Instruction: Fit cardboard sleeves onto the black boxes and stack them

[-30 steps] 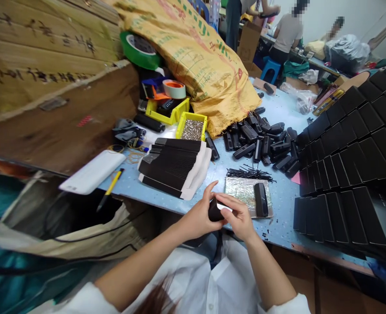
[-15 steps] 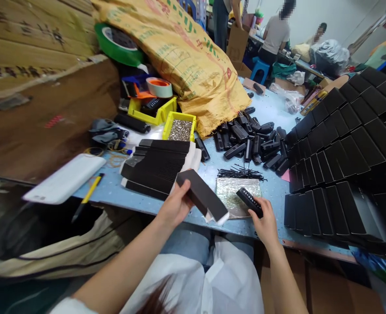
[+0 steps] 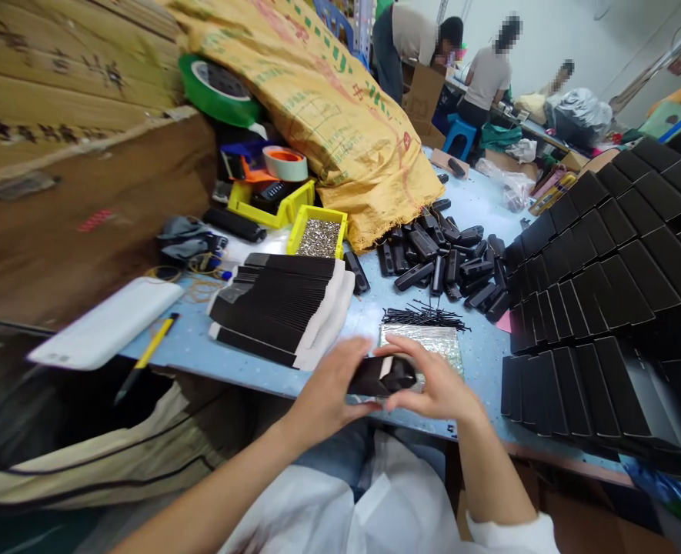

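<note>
Low over the table's front edge, my left hand (image 3: 329,388) is closed round a narrow black cardboard box (image 3: 366,377). At the box's right end, a black oblong device (image 3: 402,372) sits partly in the opening, beside a pale flap. My right hand (image 3: 437,386) curls round that end, thumb and fingers on either side of the device. The device's row of white marks is hidden now. Behind my hands lies a clear plastic-wrapped pad (image 3: 447,342). A stack of flat black boxes (image 3: 271,304) with white edges is left of my hands.
Loose black devices (image 3: 424,245) are heaped at the back, with black ties (image 3: 426,315) before them. Filled-out black boxes (image 3: 594,285) are stacked high on the right. A yellow bin (image 3: 318,233) holds small metal parts. A yellow sack (image 3: 340,115) leans behind; other people work beyond.
My hands have come together. The device in my right hand has moved left to the end of the box, which has turned its end toward the right.
</note>
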Motion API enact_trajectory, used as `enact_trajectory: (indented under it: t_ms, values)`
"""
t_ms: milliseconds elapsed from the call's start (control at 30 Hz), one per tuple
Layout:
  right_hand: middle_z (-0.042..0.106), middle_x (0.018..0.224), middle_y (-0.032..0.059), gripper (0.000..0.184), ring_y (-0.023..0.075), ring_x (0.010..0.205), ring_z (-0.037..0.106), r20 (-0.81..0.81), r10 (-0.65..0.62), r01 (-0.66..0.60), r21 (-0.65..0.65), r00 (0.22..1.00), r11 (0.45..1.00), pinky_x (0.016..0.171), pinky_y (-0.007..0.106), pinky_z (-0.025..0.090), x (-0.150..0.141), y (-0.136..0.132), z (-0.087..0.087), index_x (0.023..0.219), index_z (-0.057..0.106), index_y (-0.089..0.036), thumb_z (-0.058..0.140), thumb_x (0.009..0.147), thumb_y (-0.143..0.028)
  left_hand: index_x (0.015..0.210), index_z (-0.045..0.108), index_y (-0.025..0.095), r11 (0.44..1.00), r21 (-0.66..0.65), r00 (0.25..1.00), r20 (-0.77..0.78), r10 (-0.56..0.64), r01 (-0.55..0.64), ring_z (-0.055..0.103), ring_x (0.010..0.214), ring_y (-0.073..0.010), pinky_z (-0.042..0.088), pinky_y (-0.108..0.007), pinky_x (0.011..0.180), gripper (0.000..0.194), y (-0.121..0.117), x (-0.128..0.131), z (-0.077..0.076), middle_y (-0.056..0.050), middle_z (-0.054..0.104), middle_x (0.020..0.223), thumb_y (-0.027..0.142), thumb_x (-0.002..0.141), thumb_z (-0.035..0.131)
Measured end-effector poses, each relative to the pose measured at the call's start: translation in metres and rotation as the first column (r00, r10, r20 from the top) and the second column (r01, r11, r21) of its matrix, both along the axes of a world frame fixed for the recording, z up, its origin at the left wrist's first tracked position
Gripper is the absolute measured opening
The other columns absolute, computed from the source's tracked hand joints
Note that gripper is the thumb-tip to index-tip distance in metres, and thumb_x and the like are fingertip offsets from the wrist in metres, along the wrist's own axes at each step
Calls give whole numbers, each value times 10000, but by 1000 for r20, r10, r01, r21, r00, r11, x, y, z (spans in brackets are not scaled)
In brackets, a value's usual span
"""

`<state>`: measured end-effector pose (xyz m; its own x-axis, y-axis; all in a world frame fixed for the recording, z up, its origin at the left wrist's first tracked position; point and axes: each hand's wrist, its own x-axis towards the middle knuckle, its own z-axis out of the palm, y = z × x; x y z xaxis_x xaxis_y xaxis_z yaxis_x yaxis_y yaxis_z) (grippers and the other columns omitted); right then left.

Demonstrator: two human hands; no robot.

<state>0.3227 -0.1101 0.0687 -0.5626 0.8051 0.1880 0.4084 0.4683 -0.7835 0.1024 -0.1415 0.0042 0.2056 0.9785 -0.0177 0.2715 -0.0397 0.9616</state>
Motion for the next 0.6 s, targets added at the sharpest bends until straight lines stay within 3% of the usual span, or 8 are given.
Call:
enact_trajectory:
  t_ms: [67,133,167,267,333,433,500,600]
  values:
    - [671,1101,62,306,207,1006,634,2,-144,144,-27,990,989,906,381,516,1,46,-22,1204,612,-252,472,961,-374,1259,468,218,995,65,978,-200,-55,70,656,1016,-284,512,-402,882,660,6,-6,1,-90,660,1148,328,676,759]
    - [660,989,87,227,220,954,609,71,-455,455,20,888,890,916,401,490,7,90,-45,929,700,-206,499,931,-312,1254,434,208,997,59,958,-286,-22,41,680,915,-252,524,-354,805,602,13,-9,1,-64,679,1053,336,728,697]
    - [647,953,100,189,233,951,593,93,-539,538,39,837,842,929,417,474,11,108,-55,824,697,-191,548,893,-284,1248,423,199,998,54,952,-307,-11,29,680,902,-249,523,-341,786,613,17,-10,0,-61,678,1035,359,724,698]
    - [623,889,98,131,236,915,574,98,-578,578,37,810,816,927,430,464,19,127,-71,728,658,-174,611,825,-248,1230,416,187,999,43,943,-333,-10,25,676,918,-263,517,-339,786,658,24,-12,-9,-69,673,1035,420,695,720]
    - [623,869,70,157,200,844,587,57,-582,581,25,812,813,852,386,501,16,111,-71,858,651,-173,538,878,-281,1233,414,194,999,42,945,-328,-6,21,674,939,-274,513,-348,795,652,25,-11,-16,-77,670,1055,429,704,712]
    - [636,922,50,255,163,797,618,-167,-572,571,-56,803,819,723,313,533,-5,61,-59,1128,579,-195,441,952,-317,1284,408,209,998,49,946,-324,-22,40,664,1002,-301,506,-373,822,638,23,-7,-26,-102,658,1134,418,747,681]
    - [656,936,48,225,161,808,632,-289,-520,525,-67,803,848,715,308,534,-24,28,-50,1123,594,-216,470,956,-300,1353,382,222,998,45,952,-305,-31,47,655,1040,-322,502,-397,850,693,21,-4,-29,-113,641,1196,402,755,682]
    - [683,912,47,143,185,872,623,-182,-389,410,95,903,907,812,357,511,-42,0,-43,961,684,-229,548,923,-251,1425,347,252,999,43,979,-205,-5,14,630,1109,-328,490,-420,924,795,21,-4,-32,-101,615,1275,357,729,717]
